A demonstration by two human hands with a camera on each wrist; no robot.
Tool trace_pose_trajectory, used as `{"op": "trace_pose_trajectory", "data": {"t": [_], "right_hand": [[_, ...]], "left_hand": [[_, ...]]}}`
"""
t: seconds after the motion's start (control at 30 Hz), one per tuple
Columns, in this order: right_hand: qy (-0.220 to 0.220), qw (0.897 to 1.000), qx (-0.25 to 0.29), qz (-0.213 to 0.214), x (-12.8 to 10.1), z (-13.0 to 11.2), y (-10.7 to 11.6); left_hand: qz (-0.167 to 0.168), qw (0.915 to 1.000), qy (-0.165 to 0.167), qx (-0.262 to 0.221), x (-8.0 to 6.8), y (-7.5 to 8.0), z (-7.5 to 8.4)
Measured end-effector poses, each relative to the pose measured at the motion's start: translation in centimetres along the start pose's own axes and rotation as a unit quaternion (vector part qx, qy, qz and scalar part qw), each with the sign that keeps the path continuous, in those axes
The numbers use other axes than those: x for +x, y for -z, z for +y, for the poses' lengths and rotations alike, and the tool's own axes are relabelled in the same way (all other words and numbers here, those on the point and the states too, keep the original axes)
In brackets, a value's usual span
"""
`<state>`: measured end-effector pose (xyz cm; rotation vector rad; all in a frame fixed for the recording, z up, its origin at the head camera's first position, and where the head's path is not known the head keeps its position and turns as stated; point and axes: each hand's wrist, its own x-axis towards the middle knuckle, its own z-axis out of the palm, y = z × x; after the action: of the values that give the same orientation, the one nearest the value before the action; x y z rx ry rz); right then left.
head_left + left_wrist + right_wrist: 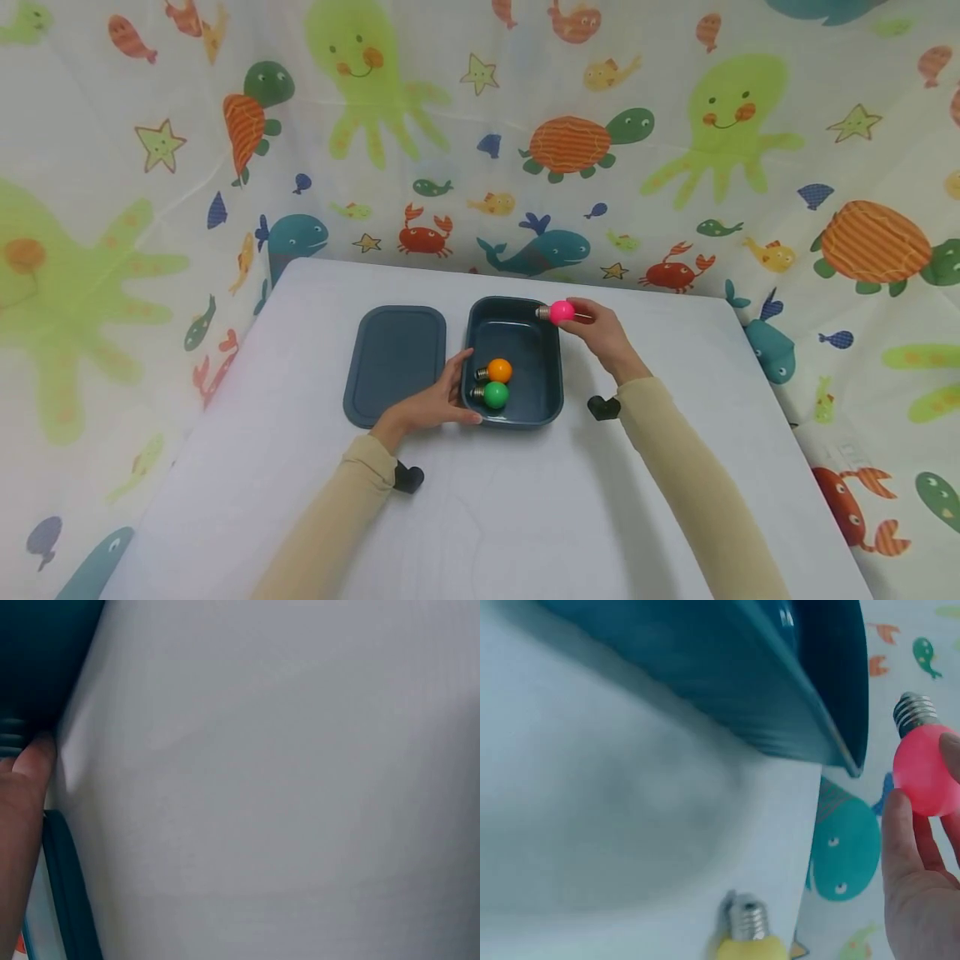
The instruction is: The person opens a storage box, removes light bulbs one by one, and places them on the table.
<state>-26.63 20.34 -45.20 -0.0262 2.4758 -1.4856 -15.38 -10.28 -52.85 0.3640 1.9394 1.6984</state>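
Observation:
A dark blue plastic box (532, 408) stands on the table, with an orange light bulb (500, 371) and a green light bulb (496, 395) lying inside on its left. My left hand (431, 404) holds the box's front left corner, fingers along the left wall and thumb at the front. Over the far right corner, my right hand (600, 329) pinches a pink light bulb (562, 312) by its round end, metal screw base pointing left. The right wrist view shows the bulb (926, 769) between thumb and fingers, above the rim's level.
Left of the box lies its flat dark blue lid (396, 362). A yellow light bulb (751, 946) rests on the white table (517, 517), partly in the right wrist view and hidden in the head view. Behind the table hangs a curtain (450, 125) printed with sea animals.

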Motion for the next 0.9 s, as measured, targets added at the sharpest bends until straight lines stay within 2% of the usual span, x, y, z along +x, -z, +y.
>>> {"op": "trace_pose_trajectory", "data": {"t": [0.37, 0.57, 0.9], "right_hand": [[-0.026, 0.998, 0.045, 0.02, -1.4, 2.2, 2.2], [-0.028, 0.999, 0.042, 0.013, -2.4, 3.3, 3.8], [-0.03, 0.998, 0.054, 0.029, -3.5, 5.1, 5.4]], "left_hand": [[0.0, 1.0, -0.001, 0.0, 0.1, 0.1, -0.1], [0.005, 1.0, 0.006, 0.001, 0.1, 0.1, 0.1], [0.004, 1.0, 0.006, 0.0, 0.0, 0.2, -0.2]]}}
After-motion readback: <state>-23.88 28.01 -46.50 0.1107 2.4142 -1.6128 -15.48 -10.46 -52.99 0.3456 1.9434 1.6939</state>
